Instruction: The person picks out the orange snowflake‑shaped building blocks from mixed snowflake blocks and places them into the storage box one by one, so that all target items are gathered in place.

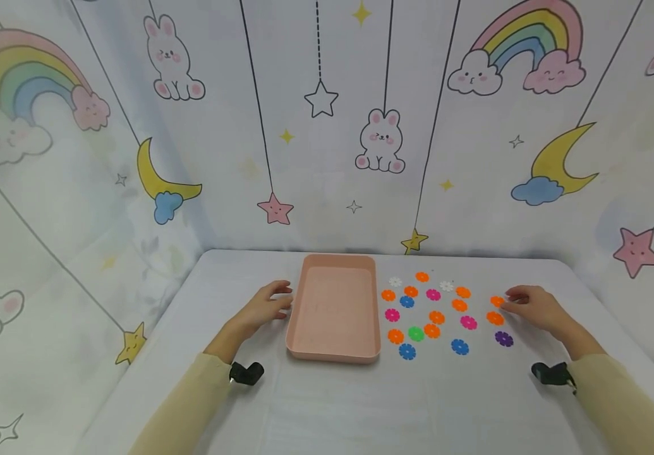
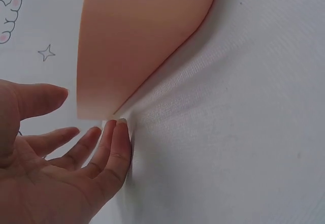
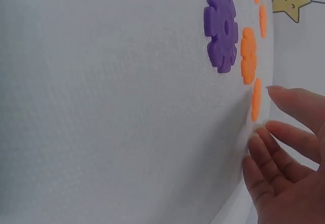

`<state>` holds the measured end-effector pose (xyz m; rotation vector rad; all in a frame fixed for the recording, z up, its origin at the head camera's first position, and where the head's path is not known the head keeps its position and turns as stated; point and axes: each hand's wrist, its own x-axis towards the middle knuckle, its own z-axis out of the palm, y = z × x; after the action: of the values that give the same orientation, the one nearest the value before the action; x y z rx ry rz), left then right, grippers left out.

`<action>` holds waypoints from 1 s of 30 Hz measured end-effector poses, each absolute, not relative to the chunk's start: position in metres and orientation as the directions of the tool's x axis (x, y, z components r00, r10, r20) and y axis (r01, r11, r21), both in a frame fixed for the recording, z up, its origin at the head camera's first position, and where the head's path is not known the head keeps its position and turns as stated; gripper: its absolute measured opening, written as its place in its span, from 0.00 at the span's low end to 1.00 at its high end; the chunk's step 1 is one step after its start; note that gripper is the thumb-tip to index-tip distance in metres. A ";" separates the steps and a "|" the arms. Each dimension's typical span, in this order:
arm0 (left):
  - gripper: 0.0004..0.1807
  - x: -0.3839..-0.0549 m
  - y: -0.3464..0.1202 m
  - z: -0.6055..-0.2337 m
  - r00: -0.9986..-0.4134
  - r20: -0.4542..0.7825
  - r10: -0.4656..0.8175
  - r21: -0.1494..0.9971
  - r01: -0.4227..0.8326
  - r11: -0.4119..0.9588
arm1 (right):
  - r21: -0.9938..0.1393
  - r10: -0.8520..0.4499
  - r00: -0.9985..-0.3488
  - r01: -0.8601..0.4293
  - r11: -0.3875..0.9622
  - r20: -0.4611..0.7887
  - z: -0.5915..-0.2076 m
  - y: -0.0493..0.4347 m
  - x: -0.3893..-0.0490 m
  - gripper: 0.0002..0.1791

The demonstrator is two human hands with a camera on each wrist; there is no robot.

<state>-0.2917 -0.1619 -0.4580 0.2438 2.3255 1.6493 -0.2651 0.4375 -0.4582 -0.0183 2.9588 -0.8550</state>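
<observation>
On the tabletop [image 1: 315,404], a tray [image 1: 335,309] sits left of the middle, its long sides running front to back, with the left grip [image 1: 261,306] just outside its left wall and a hanging cloth [image 1: 327,161] behind the tabletop's far edge. Loose discs [image 1: 437,318] lie scattered right of the tray, the closest just beside its right wall, the rest reaching across to the right grip [image 1: 537,308]. At the scatter's right end, three form a front-to-back row, the right grip's fingertips beside the rearmost.
</observation>
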 end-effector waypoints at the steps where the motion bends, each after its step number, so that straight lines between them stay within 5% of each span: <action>1: 0.30 -0.293 -0.162 -0.459 -0.946 -0.130 0.296 0.943 -0.026 0.332 | -0.535 -0.028 -0.998 0.008 0.845 -0.059 -0.459 0.438 -0.266 0.32; 30: 0.26 -0.301 -0.162 -0.464 -0.899 -0.171 0.404 0.951 -0.044 0.306 | -0.543 -0.007 -0.997 0.040 0.839 -0.083 -0.458 0.440 -0.273 0.24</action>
<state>-0.3005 -0.1616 -0.4639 0.3218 2.2009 1.6212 -0.2726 0.4398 -0.4575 0.0265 2.9339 -0.8688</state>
